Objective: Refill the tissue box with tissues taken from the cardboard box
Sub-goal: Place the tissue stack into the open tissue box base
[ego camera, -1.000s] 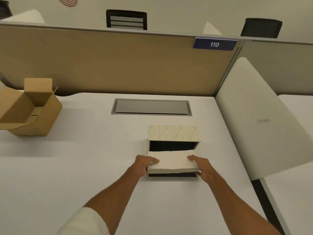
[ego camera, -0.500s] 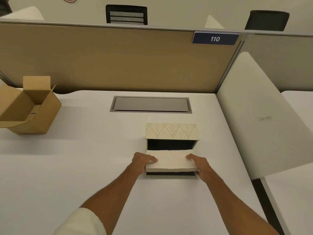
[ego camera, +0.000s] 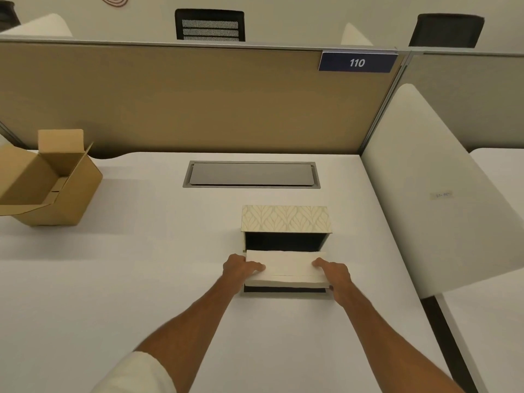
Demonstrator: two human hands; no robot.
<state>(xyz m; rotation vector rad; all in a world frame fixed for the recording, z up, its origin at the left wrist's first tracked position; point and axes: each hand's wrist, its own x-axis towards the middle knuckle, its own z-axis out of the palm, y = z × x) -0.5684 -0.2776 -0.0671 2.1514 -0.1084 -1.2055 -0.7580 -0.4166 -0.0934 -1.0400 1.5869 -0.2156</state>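
Your left hand (ego camera: pixel 241 269) and right hand (ego camera: pixel 334 275) pinch the tissue stack (ego camera: pixel 286 269) by its ends, over the open tissue box (ego camera: pixel 285 239) at table (ego camera: pixel 141 279) centre; empty-looking cardboard box (ego camera: pixel 48 188) at 10 o'clock

A broad white counter (ego camera: pixel 113 279) fills the lower part of the view, with a grey rectangular metal cable hatch (ego camera: pixel 251 175) set flush into it near the back edge. Behind it stands a tan fabric partition panel (ego camera: pixel 184 100) topped by a thin grey rail, carrying a dark blue number plate reading 110 (ego camera: pixel 357 62) at its right end. A white rounded side divider (ego camera: pixel 431 188) rises along the counter's right edge, with another white surface (ego camera: pixel 499 171) beyond it. Over the partition show a black mesh-backed office chair (ego camera: pixel 209 24), a second black chair back (ego camera: pixel 446 30) and a plain cream wall (ego camera: pixel 297 15). The light is soft and warm.
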